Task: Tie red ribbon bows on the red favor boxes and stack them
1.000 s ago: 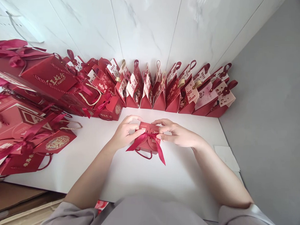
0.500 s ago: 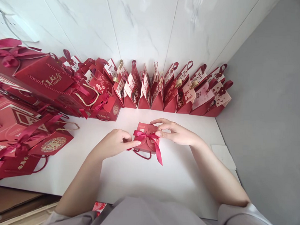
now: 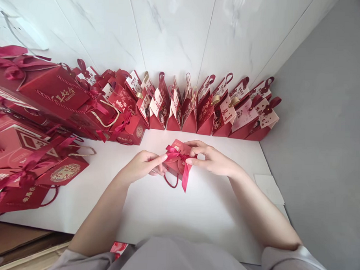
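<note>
A small red gift box (image 3: 177, 166) rests tilted over the white table, with a crimson ribbon bow (image 3: 179, 155) across its top and a red cord handle (image 3: 171, 185) hanging toward me. One ribbon tail (image 3: 185, 179) hangs down the box's front. My left hand (image 3: 146, 164) is at the box's left side, thumb and fingers pinched on the ribbon's left loop. My right hand (image 3: 210, 157) is curled at the right side, its thumb and index finger closed on the ribbon's right part, with other fingers behind the box.
Several triangular red boxes (image 3: 189, 121) with looped tags line the marbled wall (image 3: 171, 32). Larger red gift boxes (image 3: 51, 91) are stacked at the left. White sheets (image 3: 269, 189) lie at the table's right edge. Cardboard (image 3: 19, 239) shows below left.
The small box has turned and shifted slightly away from me. My left hand has moved up and right onto the ribbon's left loop. My right hand stays nearly in place.
</note>
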The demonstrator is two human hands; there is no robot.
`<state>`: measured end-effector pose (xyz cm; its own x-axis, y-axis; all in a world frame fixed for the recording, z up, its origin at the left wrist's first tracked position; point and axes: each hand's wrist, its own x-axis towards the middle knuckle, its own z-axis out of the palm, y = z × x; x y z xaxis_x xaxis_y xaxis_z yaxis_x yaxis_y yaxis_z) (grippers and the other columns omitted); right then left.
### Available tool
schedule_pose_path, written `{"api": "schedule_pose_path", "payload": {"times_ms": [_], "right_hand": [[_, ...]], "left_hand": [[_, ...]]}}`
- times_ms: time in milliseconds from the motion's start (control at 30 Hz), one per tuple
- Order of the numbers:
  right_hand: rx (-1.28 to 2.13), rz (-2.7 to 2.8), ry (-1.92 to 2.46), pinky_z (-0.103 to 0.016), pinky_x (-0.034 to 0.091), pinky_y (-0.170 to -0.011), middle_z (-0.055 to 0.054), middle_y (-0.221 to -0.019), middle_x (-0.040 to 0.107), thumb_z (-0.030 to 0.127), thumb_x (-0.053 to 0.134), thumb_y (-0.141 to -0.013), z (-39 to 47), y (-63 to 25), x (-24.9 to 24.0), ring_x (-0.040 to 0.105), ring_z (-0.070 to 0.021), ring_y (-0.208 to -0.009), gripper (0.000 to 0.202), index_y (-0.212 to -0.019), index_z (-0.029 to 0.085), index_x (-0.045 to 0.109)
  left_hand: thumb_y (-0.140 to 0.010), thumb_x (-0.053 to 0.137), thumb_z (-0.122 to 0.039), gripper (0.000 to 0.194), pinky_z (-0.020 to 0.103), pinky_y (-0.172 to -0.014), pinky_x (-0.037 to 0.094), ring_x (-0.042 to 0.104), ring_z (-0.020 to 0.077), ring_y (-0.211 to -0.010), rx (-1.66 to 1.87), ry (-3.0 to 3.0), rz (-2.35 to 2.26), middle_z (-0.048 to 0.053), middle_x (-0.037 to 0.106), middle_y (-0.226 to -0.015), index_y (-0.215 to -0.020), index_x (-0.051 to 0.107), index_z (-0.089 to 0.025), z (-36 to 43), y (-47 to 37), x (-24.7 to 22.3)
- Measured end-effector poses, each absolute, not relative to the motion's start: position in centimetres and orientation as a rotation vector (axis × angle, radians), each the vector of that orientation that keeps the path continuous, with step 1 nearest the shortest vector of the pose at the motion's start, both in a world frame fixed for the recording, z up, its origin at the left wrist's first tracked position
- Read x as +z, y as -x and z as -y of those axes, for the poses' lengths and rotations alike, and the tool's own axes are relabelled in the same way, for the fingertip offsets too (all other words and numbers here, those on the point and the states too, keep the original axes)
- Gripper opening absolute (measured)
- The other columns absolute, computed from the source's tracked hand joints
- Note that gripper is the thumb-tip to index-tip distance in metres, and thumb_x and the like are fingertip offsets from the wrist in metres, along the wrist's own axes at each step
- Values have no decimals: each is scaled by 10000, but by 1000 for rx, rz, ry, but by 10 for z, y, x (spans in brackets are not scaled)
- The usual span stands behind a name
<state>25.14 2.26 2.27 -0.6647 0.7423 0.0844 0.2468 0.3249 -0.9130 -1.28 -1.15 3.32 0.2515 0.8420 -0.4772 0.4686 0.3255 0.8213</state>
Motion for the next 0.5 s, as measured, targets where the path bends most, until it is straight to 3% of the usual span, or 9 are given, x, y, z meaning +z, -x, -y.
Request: {"api": "schedule_pose_path", "payload": {"times_ms": [133, 300, 500], "right_hand": [[1341, 2058, 891, -373, 389, -1061, -67, -1270, 568, 403, 512, -980, -25, -251, 18, 532, -218, -1207, 296, -893, 219, 726], [1369, 2035, 870, -382, 389, -1064, -70, -1248, 575, 394, 536, -971, -30, -252, 9, 528, -224, -1213, 269, -921, 222, 737], [1376, 2039, 873, -390, 406, -1033, -69, -1239, 575, 402, 548, -964, -33, -254, 7, 547, -228, -1180, 284, -844, 216, 725]], "left_hand": [[-846, 571, -597, 548, 272, -692, 555, 738, 225, -814, 431, -1219, -1321, 96, 765, -834, -543, 582, -140, 10, 13, 33], [-841, 638, -502, 443, 257, -715, 546, 733, 225, -885, 391, -1255, -1229, 97, 770, -890, -584, 646, -141, 9, 17, 32], [-865, 619, -459, 435, 264, -710, 541, 734, 220, -861, 399, -1340, -1216, 90, 767, -844, -569, 609, -141, 4, 23, 27]]}}
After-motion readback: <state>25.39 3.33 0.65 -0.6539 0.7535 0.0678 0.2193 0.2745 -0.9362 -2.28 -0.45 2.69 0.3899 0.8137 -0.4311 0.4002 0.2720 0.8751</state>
